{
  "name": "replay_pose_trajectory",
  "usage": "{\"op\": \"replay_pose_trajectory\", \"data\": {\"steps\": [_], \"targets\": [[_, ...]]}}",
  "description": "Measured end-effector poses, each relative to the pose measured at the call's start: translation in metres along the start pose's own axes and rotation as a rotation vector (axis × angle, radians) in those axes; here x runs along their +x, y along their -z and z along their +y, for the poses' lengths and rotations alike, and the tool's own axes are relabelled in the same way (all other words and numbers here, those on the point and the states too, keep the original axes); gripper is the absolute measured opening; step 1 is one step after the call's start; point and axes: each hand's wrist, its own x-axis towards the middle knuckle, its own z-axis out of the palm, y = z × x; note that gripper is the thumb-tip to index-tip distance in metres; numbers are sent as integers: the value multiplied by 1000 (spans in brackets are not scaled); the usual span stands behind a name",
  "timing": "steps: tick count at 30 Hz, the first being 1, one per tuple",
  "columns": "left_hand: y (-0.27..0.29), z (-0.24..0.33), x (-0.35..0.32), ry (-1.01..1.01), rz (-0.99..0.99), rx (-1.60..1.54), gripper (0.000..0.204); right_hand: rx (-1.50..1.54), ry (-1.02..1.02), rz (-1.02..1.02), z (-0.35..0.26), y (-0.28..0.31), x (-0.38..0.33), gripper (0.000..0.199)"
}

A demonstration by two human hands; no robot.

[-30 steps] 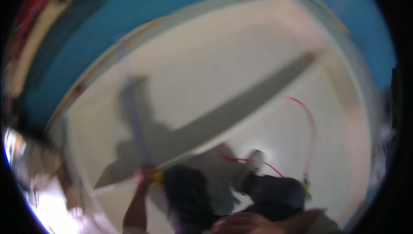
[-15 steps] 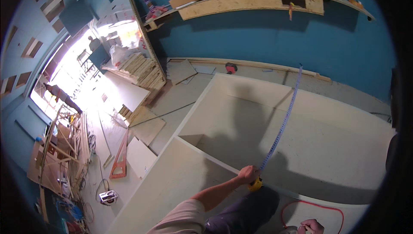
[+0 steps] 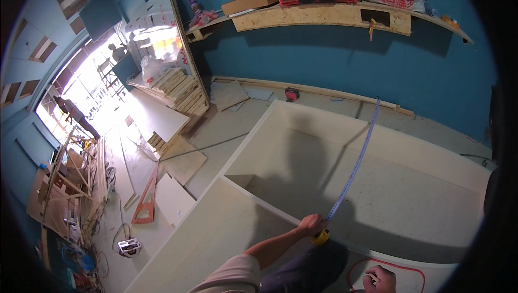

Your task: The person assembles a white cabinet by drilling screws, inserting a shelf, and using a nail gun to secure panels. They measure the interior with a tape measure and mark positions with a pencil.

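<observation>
My left hand (image 3: 310,223) grips a yellow tape measure case (image 3: 320,236) at the near edge of a large cream cabinet box (image 3: 431,153) lying open side up on the floor. The blue-white tape blade (image 3: 353,169) runs from the case up across the box to its far wall. At the bottom edge of the picture my right hand (image 3: 380,280) has its fingers curled, beside a red cable loop (image 3: 389,263). Whether it holds something small is unclear. My dark trouser leg (image 3: 307,271) lies below the left hand.
A blue wall with a plywood shelf (image 3: 324,15) carries a red tool case, a cardboard box and a white bag. Stacked boards (image 3: 181,91), loose panels, a red triangular square (image 3: 147,201) and a power strip (image 3: 129,247) lie on the floor at left. A person stands far left by the bright opening.
One second ago the view pointed down at the pale panel. It has since swung up to the room, and the tape stands stretched across the box, the left hand still on its case.
</observation>
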Motion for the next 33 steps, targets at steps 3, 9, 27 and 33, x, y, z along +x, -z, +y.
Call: {"op": "replay_pose_trajectory", "data": {"steps": [3, 9, 27, 33], "targets": [[-2, -1, -1, 4, 24, 3, 40, -37, 43, -6, 1, -1, 2, 21], [-1, 0, -4, 41, -5, 3, 37, -91, 156, 55, -1, -4, -1, 18], [-9, -9, 4, 19, -14, -15, 39, -154, 248, 24, -25, 7, -25, 24], [-9, -16, 6, 18, 8, -7, 36, -204, 286, 12, -7, 0, -38, 26]]}}
